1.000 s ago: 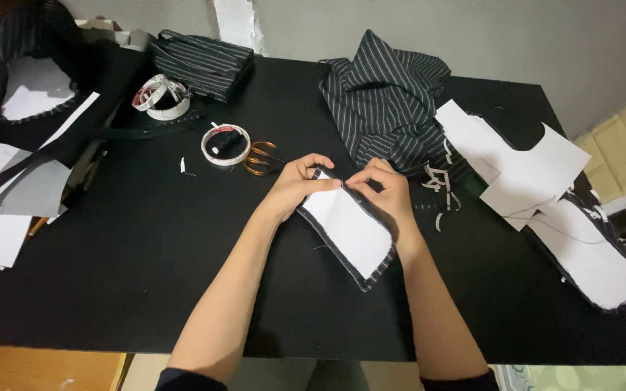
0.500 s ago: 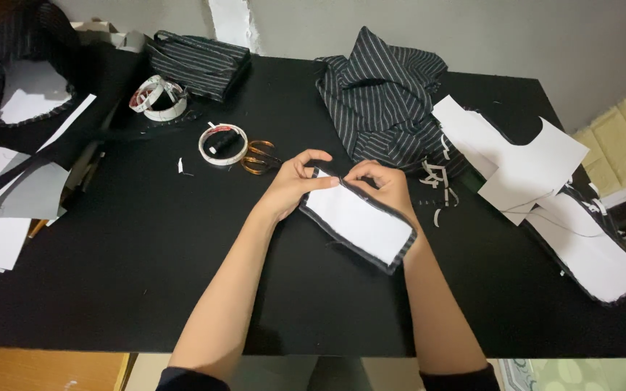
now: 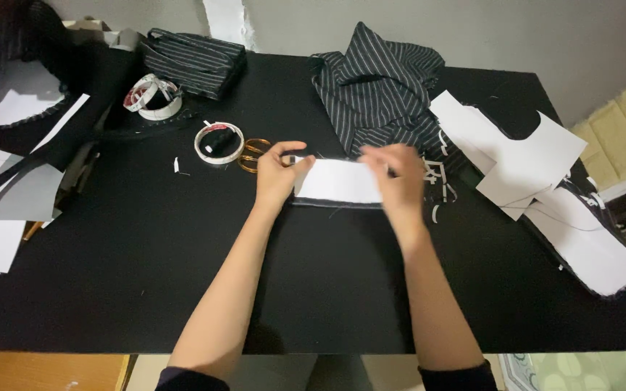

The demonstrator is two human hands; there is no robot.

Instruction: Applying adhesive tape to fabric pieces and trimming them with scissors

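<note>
A small white-faced fabric piece with a dark striped edge [image 3: 338,182] lies level on the black table [image 3: 146,275], stretched between my hands. My left hand [image 3: 278,174] pinches its left end. My right hand [image 3: 398,185] covers and holds its right end; that hand is blurred. A pair of copper-coloured scissors [image 3: 253,153] lies just left of my left hand, beside a white tape roll with a black spool inside [image 3: 219,142].
Bunched striped dark fabric [image 3: 382,87] sits behind the hands. White paper patterns [image 3: 516,156] and a white-lined fabric piece [image 3: 588,242] lie at right. A folded striped piece [image 3: 195,59], a measuring tape [image 3: 152,95] and more paper and fabric [image 3: 9,174] lie at left.
The fabric piece has been turned from a slant toward me to lying level across the table. My hands moved apart to its two ends.
</note>
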